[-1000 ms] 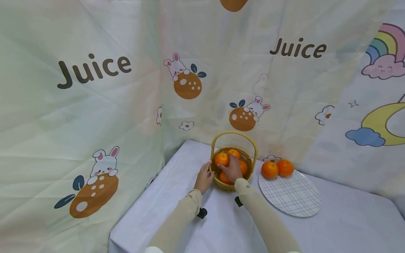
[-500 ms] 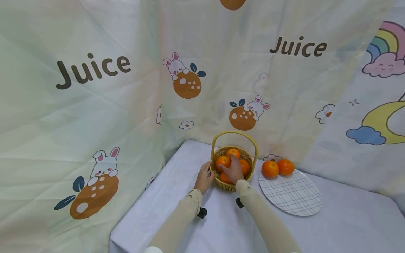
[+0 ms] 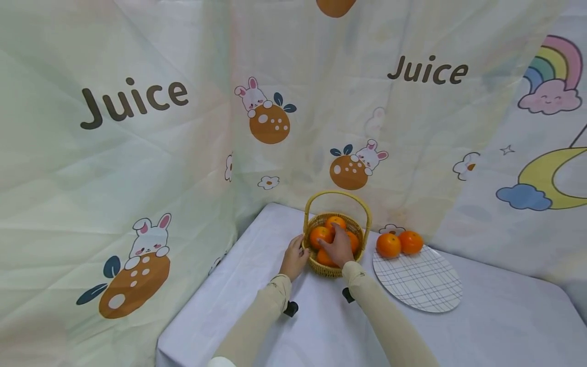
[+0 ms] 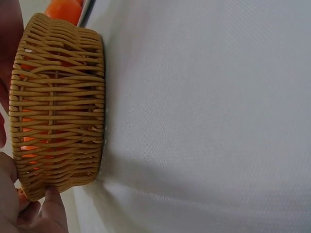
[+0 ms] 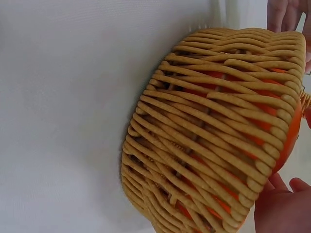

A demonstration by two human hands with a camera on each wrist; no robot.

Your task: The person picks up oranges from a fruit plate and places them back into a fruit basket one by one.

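**Two hands at a woven basket of oranges**

In the head view the whole scene is shown: a woven basket [image 3: 337, 248] with an arched handle is placed on the tabletop [image 3: 321, 326], near the back corner, and a checked plate [image 3: 417, 280] is lying just beside it on its right. The left hand [image 3: 295, 257] is placed against the left wall of the basket, with the fingers [image 3: 303, 240] curled at the rim. The right hand [image 3: 339, 247] is put inside the basket, on the oranges [image 3: 320, 235]; its fingers are bent over the fruit, but whether one is gripped cannot be told.

In the wrist views only the basket is seen from close. In the left wrist view the wall of the basket [image 4: 58, 107] and the white cloth are shown, with orange colour visible between the strands. In the right wrist view the weave [image 5: 214, 131] fills the picture, and fingertips [image 5: 282, 208] are seen at the lower edge.

Counted in the head view: one basket, one plate, two oranges [image 3: 399, 243] on the far edge of the plate, and four oranges visible in the basket, some partly hidden by the right hand.
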